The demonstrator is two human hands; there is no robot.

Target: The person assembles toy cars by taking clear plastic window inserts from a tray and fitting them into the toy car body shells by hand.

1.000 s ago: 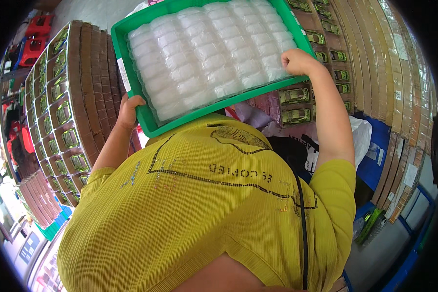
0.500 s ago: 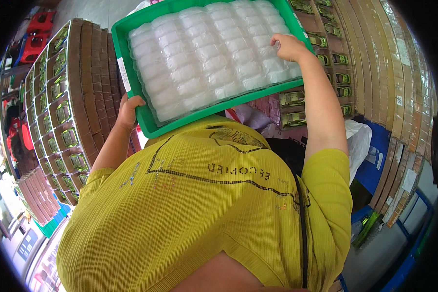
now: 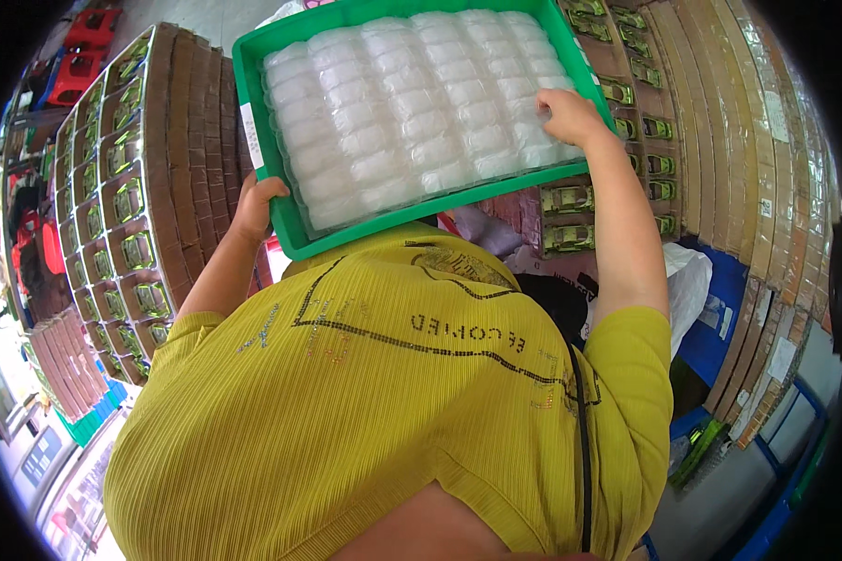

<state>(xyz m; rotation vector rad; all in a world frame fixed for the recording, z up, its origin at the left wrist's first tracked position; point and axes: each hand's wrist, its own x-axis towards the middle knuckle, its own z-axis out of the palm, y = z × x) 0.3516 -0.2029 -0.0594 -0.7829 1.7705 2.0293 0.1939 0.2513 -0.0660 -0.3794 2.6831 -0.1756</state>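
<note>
A green plastic tray (image 3: 430, 213) is in front of me at the top of the view, slightly tilted. Rows of soft white bundles (image 3: 407, 107) in clear, shiny plastic wrap fill it. My left hand (image 3: 256, 208) grips the tray's near left corner, its thumb over the rim and its other fingers hidden behind the wall. Over the right part of the tray, my right hand (image 3: 569, 118) rests against the wrapped bundles with thumb and forefinger curled together. Whatever may be between those fingertips is too small to make out.
Stacked cardboard trays with lime-green toy cars (image 3: 129, 201) rise on the left. More cars (image 3: 568, 213) sit in divided trays at right, beside tall cardboard stacks (image 3: 720, 122). A white plastic bag (image 3: 690, 290) and a blue crate (image 3: 726, 313) are by my right arm.
In the view, the tray and both hands sit a little farther right. My right hand stays curled at the bundles, and my left hand keeps its hold on the corner.
</note>
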